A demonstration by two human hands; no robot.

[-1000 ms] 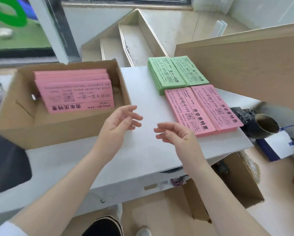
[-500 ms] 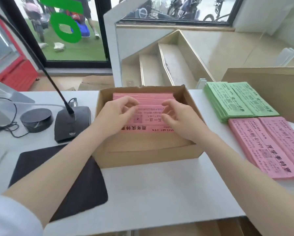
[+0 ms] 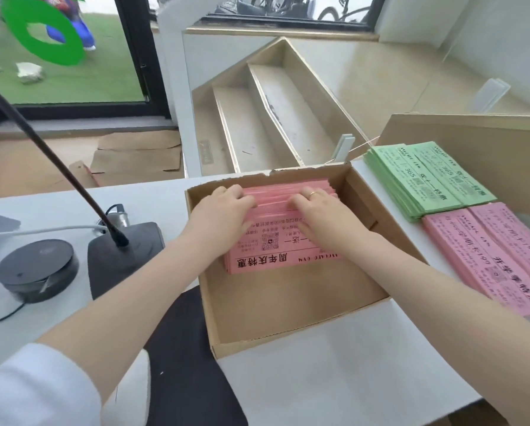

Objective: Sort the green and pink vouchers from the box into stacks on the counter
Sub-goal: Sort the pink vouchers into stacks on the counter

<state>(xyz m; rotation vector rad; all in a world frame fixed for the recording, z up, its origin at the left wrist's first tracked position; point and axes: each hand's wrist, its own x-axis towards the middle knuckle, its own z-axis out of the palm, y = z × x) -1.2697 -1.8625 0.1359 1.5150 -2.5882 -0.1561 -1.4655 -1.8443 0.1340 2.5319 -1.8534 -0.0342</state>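
An open cardboard box (image 3: 288,321) sits on the white counter (image 3: 334,385). Inside leans a thick batch of pink vouchers (image 3: 276,253) with black print. My left hand (image 3: 223,213) lies on the left part of the batch, fingers bent over the upper edges. My right hand (image 3: 322,215), wearing a ring, lies on the right part, fingers reaching into the same edges. To the right of the box, green vouchers (image 3: 423,182) lie in two side-by-side stacks. Pink vouchers (image 3: 497,250) lie in two stacks just in front of them.
Left of the box stand a gooseneck microphone base (image 3: 122,256), a round black puck (image 3: 36,269) with cables, and a dark mat (image 3: 190,364). A raised wooden ledge (image 3: 472,142) borders the stacks on the right. Stairs lie beyond the counter.
Both hands moved from above the counter into the box and settled on the pink vouchers, fingers sliding further toward the upper edges. The view swung left toward the box.
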